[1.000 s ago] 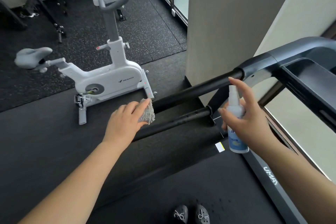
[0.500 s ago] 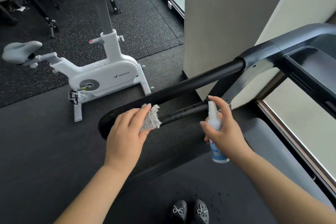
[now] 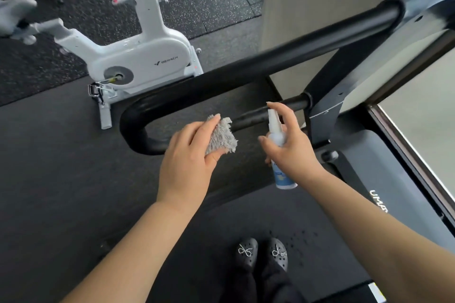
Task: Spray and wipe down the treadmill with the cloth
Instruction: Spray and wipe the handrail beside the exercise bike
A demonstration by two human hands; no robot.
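I see the treadmill (image 3: 384, 179) filling the right and lower part of the view; its dark belt runs under the person's black shoes (image 3: 261, 252), and a grey side rail with white lettering lies along the right edge. Its black handrail (image 3: 246, 69) slopes down from upper right to centre left, bends in a tight curve, and returns as a thinner lower bar toward the grey upright. A white exercise bike (image 3: 138, 59) stands on the dark floor behind the handrail, well apart from both hands. A beige pillar (image 3: 320, 7) rises behind the rail at upper centre.

Left hand (image 3: 189, 162): fingers closed over a folded grey cloth (image 3: 221, 138), pinching it from above. The cloth sits just in front of the lower bar, near the bend; I cannot tell whether it touches the bar.

Right hand (image 3: 293, 150): wrapped around a small white spray bottle (image 3: 278, 145), held upright, index finger on top of the nozzle. The bottle is just right of the cloth, not touching it, nozzle level with the lower bar.
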